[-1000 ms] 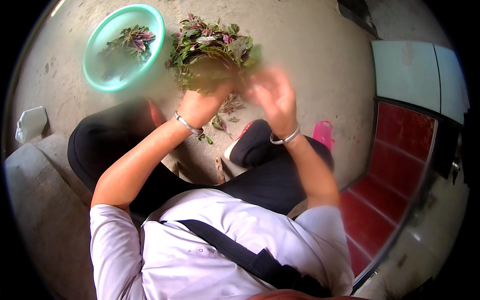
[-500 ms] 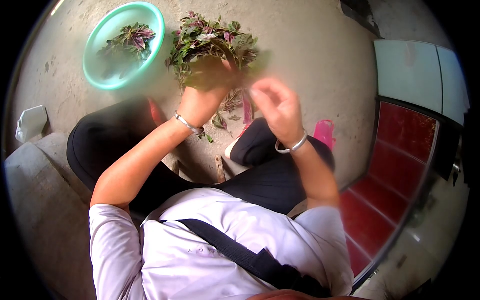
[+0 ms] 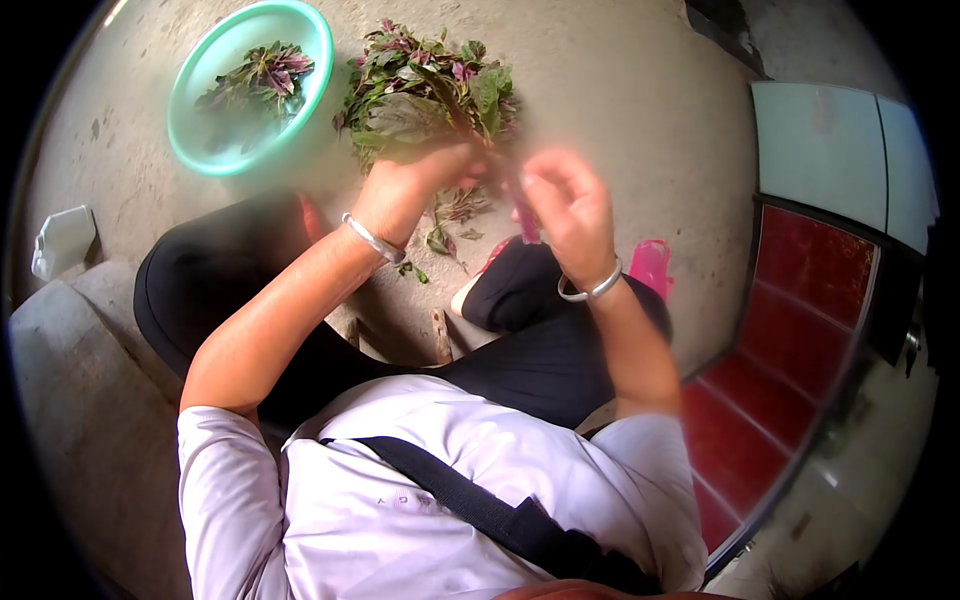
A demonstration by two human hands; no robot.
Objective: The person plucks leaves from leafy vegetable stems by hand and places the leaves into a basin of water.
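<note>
My left hand is closed around a leafy stalk of red amaranth, its broad green and purple leaves pointing away from me. From that hand the pinkish stem runs down to the right. The thumb and fingers of my right hand are pinched on this stem; haze blurs the exact contact. Just beyond my left hand lies a heap of green and purple amaranth leaves on the floor, partly hidden by the held stalk. Loose scraps lie below my hands.
A mint-green basin with some leaves inside stands at the upper left. A pink plastic object lies by my right knee. Cabinets with red panels line the right side, and a pale container stands at far left.
My left hand has tilted the stalk, so its leaves and stem show more plainly. My right hand has moved slightly right and down, with the pink stem now beside its fingers.
</note>
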